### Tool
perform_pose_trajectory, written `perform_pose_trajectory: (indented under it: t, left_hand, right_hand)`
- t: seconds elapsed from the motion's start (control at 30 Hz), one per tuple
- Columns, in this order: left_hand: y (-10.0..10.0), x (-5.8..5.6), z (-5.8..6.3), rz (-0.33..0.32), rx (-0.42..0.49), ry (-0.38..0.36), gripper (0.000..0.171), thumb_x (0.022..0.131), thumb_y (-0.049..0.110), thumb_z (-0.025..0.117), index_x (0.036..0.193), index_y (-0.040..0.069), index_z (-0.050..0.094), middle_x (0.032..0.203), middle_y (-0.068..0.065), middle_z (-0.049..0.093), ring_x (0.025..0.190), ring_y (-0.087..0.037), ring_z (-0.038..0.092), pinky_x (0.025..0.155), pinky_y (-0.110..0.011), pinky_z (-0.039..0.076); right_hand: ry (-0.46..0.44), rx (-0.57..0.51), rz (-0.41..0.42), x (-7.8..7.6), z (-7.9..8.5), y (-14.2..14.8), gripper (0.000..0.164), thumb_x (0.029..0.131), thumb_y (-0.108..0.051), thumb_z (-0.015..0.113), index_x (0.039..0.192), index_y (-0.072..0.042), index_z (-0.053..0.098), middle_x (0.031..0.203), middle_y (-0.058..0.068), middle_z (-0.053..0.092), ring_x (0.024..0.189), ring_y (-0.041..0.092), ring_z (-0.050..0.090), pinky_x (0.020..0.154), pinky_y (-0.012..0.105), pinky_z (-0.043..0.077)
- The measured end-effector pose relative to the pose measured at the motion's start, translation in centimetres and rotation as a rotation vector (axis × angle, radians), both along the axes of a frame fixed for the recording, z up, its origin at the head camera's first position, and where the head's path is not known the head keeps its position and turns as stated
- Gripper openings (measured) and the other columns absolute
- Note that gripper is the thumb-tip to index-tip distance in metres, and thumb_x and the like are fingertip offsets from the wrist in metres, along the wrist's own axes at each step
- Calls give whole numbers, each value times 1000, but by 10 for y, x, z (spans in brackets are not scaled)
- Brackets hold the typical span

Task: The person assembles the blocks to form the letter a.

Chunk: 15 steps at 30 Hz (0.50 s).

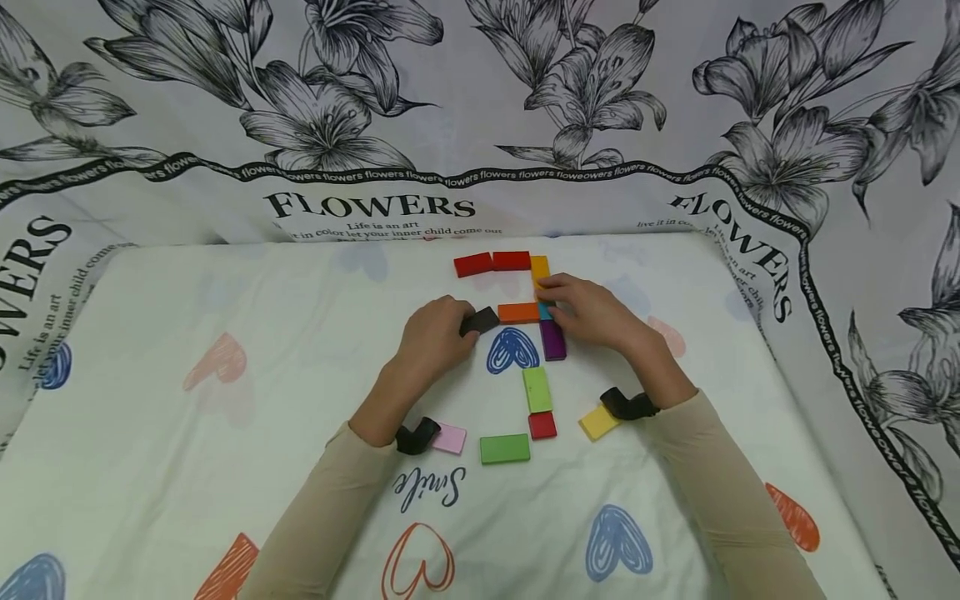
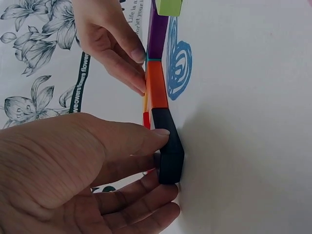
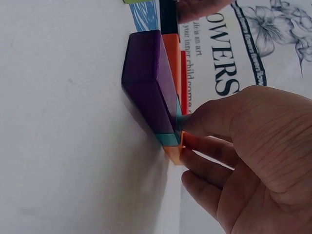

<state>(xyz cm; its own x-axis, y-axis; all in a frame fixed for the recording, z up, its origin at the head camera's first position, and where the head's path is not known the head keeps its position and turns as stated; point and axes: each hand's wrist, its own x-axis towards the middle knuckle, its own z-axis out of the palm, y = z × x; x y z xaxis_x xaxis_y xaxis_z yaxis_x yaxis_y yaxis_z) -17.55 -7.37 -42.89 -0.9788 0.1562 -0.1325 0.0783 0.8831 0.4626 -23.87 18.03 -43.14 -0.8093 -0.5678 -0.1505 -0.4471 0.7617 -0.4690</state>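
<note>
My left hand [image 1: 437, 337] pinches a black block [image 1: 480, 321] between thumb and fingers; in the left wrist view the black block [image 2: 168, 146] meets the end of an orange block [image 2: 157, 85]. The right hand [image 1: 592, 310] is at a small teal block [image 1: 544, 311], its thumb on that block in the right wrist view and its fingers curled beside it. These fingers also lie by the yellow-orange block [image 1: 539, 268]. A purple block [image 1: 552, 340] adjoins the teal one on the near side. Part of the teal block is hidden by the hand.
Two red blocks [image 1: 511, 261] form the far row. Nearer lie a light green block [image 1: 537, 389], a small red block [image 1: 542, 426] and a green block [image 1: 505, 449]. Pink [image 1: 450, 438] and yellow [image 1: 599, 423] blocks lie near the wrists, on a heart-printed cloth [image 1: 300, 467].
</note>
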Motion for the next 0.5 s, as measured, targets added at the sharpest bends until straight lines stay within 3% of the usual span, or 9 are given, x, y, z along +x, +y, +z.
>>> perform_pose_trajectory:
  t: [0.5]
  left_hand:
    - [-5,-4,-3,-7,9,-16,37,97,20,74,132,8,74,120,-15,74,108,-30,67,100,-43,57]
  right_hand:
    - [5,5,2,0,0,1,43,105,-12,60,148,-3,60,160,17,53,149,39,50,123,55,43]
